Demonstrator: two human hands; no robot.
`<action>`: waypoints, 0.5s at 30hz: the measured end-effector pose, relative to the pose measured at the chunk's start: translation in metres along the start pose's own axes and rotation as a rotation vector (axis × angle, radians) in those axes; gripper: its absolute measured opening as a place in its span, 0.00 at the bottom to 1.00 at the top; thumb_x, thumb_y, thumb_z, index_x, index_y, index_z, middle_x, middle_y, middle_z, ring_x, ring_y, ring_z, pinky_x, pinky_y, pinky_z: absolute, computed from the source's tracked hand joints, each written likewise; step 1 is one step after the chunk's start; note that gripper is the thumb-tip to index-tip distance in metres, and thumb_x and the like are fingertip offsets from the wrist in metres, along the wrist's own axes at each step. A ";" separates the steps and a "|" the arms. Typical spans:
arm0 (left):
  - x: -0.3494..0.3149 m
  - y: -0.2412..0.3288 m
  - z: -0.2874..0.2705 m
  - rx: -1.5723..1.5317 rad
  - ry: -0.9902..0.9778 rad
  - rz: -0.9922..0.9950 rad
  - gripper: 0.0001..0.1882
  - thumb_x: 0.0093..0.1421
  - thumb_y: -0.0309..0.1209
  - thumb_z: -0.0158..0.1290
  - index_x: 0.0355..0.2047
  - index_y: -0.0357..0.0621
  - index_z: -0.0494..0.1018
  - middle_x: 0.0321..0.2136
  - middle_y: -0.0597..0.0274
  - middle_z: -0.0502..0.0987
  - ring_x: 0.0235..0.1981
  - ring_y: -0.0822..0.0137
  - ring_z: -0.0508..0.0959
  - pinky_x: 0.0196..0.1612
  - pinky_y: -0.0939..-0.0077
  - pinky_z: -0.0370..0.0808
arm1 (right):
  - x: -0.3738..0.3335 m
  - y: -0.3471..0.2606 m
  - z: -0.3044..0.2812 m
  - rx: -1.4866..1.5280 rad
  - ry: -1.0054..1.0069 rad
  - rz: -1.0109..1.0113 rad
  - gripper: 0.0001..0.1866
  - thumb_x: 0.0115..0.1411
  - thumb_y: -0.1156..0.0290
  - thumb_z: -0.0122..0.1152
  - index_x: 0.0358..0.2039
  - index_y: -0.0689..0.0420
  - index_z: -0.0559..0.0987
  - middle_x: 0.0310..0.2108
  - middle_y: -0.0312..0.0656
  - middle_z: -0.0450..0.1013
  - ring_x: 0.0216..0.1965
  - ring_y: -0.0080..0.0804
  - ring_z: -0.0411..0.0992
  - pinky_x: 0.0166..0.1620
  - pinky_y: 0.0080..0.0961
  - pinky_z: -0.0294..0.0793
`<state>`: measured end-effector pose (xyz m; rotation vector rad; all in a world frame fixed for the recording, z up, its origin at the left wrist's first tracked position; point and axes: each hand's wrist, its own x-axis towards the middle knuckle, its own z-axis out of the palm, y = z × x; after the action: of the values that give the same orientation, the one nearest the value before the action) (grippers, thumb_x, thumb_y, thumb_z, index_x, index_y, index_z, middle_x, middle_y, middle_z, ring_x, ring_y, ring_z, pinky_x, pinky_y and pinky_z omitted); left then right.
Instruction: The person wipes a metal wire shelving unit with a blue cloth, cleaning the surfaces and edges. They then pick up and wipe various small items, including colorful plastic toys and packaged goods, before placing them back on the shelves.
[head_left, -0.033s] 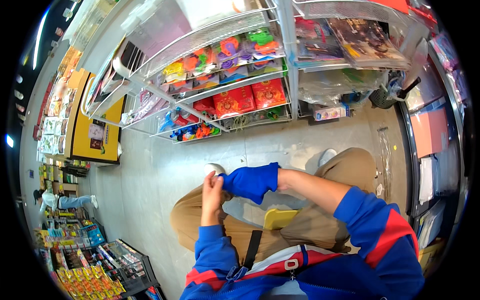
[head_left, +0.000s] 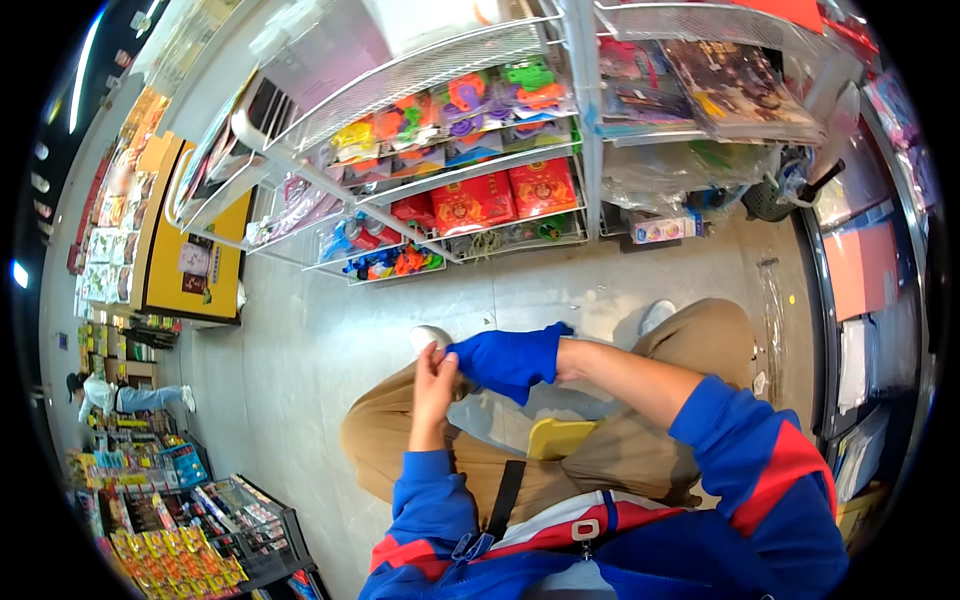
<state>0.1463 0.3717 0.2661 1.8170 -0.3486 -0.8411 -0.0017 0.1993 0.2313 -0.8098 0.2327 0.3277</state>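
Far aisle: a co-worker or shopper in jeans (head_left: 150, 398) is beside racks of small goods, well apart from the hands.
Yellow stand: the yellow cabinet (head_left: 195, 275) is unchanged, behind and to the left of the wire shelves.
Left hand: the left hand (head_left: 432, 388) has shifted very slightly rightward along with the cloth's end; otherwise its pose matches the moment before.
Left fingers: bent and drawn together, with almost no gap, at the cloth's left end, which they appear to pinch.
Blue cloth: the blue cloth (head_left: 510, 362) is in the air in front of the person, above the lap, between left fingers and right wrist; its upper right corner sticks out a little more, so the handling seems barely further along.
Red packets: the red packets (head_left: 473, 203) are on a low wire shelf beyond the cloth, untouched.
Right hand: only the wrist end of the right hand (head_left: 570, 360) shows; the rest is covered by the cloth, apparently inside it.
Right fingers: hidden, so I cannot tell how far open they are or whether they grip.
Right rack: salmon sheets (head_left: 862, 268) stand in the rack, away from both hands.
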 end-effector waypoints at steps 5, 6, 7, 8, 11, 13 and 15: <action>-0.025 -0.006 0.059 0.244 -0.147 0.368 0.36 0.61 0.37 0.55 0.63 0.30 0.53 0.60 0.38 0.61 0.62 0.48 0.62 0.62 0.60 0.59 | -0.005 -0.004 0.012 0.071 0.137 -0.107 0.12 0.65 0.58 0.50 0.40 0.52 0.73 0.33 0.34 0.71 0.33 0.24 0.72 0.36 0.24 0.74; -0.029 -0.008 0.070 0.306 -0.153 0.456 0.36 0.60 0.37 0.55 0.62 0.30 0.54 0.59 0.36 0.61 0.61 0.45 0.62 0.63 0.58 0.58 | -0.012 -0.006 0.016 0.261 0.139 -0.096 0.16 0.66 0.54 0.49 0.44 0.53 0.74 0.39 0.36 0.75 0.39 0.26 0.75 0.43 0.25 0.77; -0.029 -0.006 0.082 0.393 -0.117 0.522 0.37 0.60 0.37 0.55 0.62 0.30 0.54 0.59 0.36 0.61 0.61 0.45 0.62 0.63 0.60 0.58 | -0.009 -0.004 0.004 0.257 0.135 -0.132 0.17 0.66 0.53 0.48 0.44 0.53 0.73 0.40 0.36 0.75 0.39 0.26 0.75 0.42 0.26 0.77; -0.031 -0.005 0.090 0.480 -0.073 0.583 0.37 0.59 0.37 0.55 0.62 0.30 0.54 0.60 0.36 0.60 0.61 0.46 0.62 0.63 0.62 0.58 | -0.005 0.000 -0.006 0.251 0.125 -0.163 0.18 0.67 0.52 0.47 0.45 0.53 0.73 0.40 0.36 0.75 0.39 0.26 0.75 0.42 0.26 0.77; -0.032 -0.002 0.083 0.404 -0.121 0.506 0.38 0.58 0.39 0.56 0.60 0.27 0.55 0.58 0.34 0.61 0.61 0.39 0.59 0.63 0.55 0.57 | -0.012 -0.007 0.002 0.117 0.240 -0.054 0.19 0.66 0.53 0.47 0.46 0.53 0.73 0.41 0.36 0.74 0.42 0.25 0.73 0.44 0.24 0.73; -0.029 0.010 0.074 0.371 -0.157 0.428 0.33 0.55 0.37 0.57 0.55 0.27 0.61 0.54 0.36 0.66 0.57 0.39 0.63 0.61 0.54 0.59 | -0.009 -0.002 0.005 -0.063 0.267 -0.099 0.19 0.66 0.53 0.49 0.48 0.53 0.73 0.40 0.34 0.72 0.40 0.23 0.71 0.43 0.22 0.71; -0.025 0.021 0.064 0.477 -0.170 0.467 0.29 0.53 0.34 0.57 0.50 0.28 0.65 0.48 0.37 0.68 0.52 0.39 0.66 0.56 0.54 0.63 | -0.012 -0.018 0.024 -0.214 0.327 -0.065 0.19 0.66 0.56 0.48 0.52 0.51 0.71 0.40 0.34 0.71 0.40 0.22 0.69 0.43 0.22 0.70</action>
<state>0.0876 0.3338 0.2819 1.9751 -1.1135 -0.6110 -0.0048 0.2033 0.2631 -1.0807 0.4823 0.1587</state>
